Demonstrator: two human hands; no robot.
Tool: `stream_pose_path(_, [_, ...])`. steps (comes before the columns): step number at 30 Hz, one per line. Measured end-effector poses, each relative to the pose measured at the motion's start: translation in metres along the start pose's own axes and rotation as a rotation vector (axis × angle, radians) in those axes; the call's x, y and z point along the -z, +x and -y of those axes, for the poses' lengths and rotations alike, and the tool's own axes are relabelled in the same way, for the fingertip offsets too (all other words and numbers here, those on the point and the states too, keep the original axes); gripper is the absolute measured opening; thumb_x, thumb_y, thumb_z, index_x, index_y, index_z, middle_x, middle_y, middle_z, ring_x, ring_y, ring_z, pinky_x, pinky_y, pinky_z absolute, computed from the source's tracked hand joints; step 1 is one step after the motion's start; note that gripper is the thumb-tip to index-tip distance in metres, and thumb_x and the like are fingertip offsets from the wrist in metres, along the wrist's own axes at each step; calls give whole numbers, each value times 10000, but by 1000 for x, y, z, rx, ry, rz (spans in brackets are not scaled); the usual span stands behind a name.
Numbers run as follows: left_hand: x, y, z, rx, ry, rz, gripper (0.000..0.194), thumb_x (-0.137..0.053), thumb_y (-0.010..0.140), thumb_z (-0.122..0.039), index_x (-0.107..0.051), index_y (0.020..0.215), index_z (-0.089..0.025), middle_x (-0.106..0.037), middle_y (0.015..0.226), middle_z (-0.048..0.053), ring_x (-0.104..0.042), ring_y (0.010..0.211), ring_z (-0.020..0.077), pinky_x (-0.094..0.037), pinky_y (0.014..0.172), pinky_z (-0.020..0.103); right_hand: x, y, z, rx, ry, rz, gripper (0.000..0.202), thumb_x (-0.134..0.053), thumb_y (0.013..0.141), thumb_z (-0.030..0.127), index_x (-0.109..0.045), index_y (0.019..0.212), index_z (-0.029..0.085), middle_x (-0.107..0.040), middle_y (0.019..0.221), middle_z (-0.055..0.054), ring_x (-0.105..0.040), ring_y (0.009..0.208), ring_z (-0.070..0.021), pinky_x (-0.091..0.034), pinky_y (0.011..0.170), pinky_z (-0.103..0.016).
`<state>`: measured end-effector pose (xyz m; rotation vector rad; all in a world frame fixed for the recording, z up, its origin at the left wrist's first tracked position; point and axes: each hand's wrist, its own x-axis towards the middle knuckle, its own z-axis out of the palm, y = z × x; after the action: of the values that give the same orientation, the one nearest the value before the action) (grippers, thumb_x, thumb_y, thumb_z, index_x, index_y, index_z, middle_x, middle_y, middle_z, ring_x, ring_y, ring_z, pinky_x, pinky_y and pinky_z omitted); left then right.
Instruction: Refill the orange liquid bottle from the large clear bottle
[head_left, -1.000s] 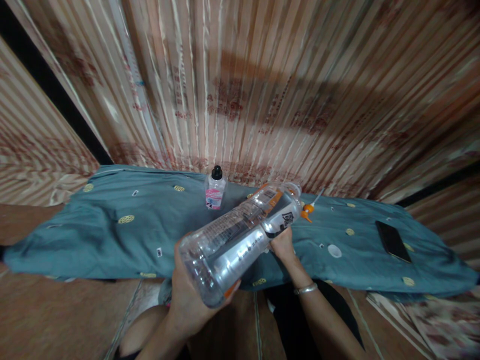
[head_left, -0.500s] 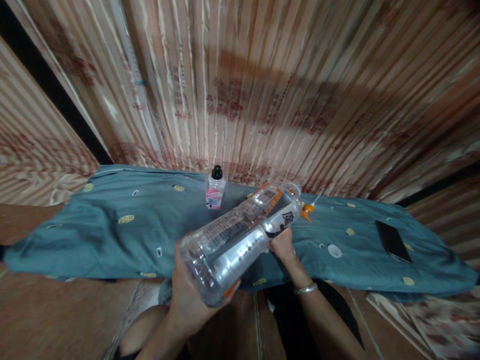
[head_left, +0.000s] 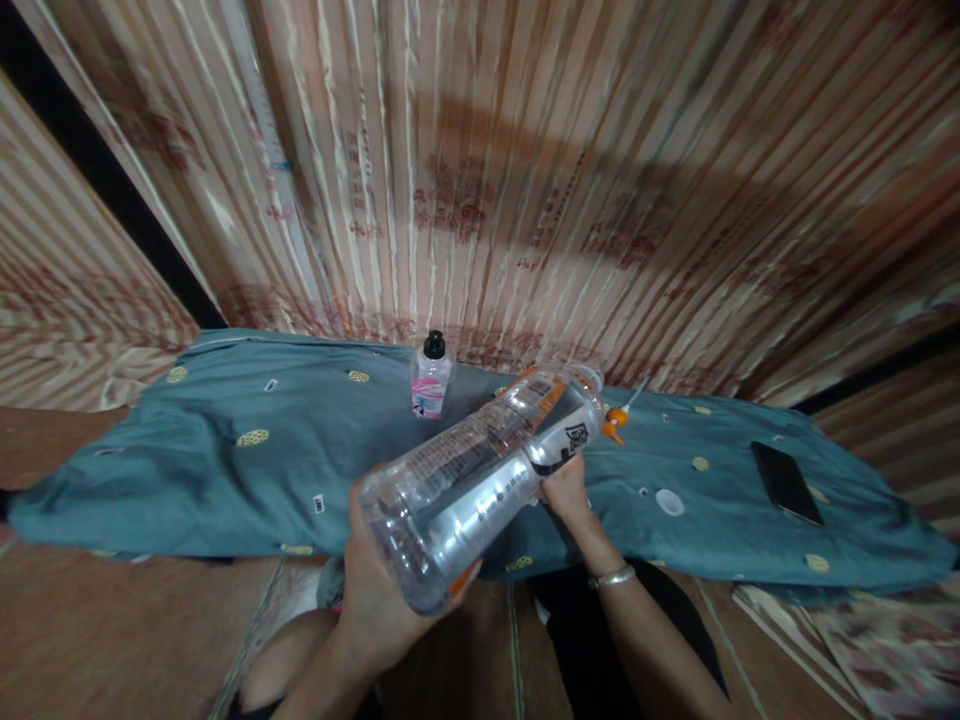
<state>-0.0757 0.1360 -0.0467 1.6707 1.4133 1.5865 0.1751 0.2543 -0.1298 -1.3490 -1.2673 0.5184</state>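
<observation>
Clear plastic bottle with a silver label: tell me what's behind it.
Behind the bottle, part of the right hand and the teal patterned cloth show past its edge; the rest of that hand is covered.

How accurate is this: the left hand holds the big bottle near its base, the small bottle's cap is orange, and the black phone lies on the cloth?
Not quite: the head view shows the cap of the small bottle is black, not orange. The rest stands: the left hand holds the big bottle near its base, and the black phone lies on the cloth.
</observation>
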Motion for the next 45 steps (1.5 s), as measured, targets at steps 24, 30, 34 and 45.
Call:
stream_pose_path(24, [-5, -2, 9, -31, -8, -61, 810, -890, 718, -440, -508, 1408, -258, -766, 1209, 111, -809, 1020, 359, -711, 877, 577, -1, 0, -2, 12, -2, -15, 654, -881, 661, 493, -665, 1211, 211, -821, 1121, -134, -775, 1066, -354, -626, 995, -491])
stream_pose_path(30, [-8, -3, 8, 44, -42, -64, 805, -877, 700, -475, -496, 1372, -248, -772, 1169, 101, -815, 981, 347, -713, 860, 572, -1, 0, -2, 30, -5, 1, 684, -872, 684, 481, -656, 1266, 195, -822, 1121, -137, -778, 1070, -354, -633, 978, -493])
stream_pose_path(34, [-9, -3, 5, 113, -100, -64, 809, -888, 666, -421, -490, 1349, -253, -773, 1182, 97, -815, 993, 335, -712, 881, 545, 0, -1, -2, 17, 2, 4, 667, -871, 684, 474, -661, 1254, 198, -826, 1108, -140, -783, 1054, -357, -642, 963, -494])
stream_pose_path(45, [-6, 2, 2, 12, -89, -54, 771, -904, 688, -359, -516, 1348, -274, -796, 1114, 51, -824, 908, 309, -729, 796, 495, 0, -1, -4, 3, 0, -12, 666, -883, 668, 458, -666, 1240, 195, -822, 1109, -138, -779, 1044, -355, -633, 971, -496])
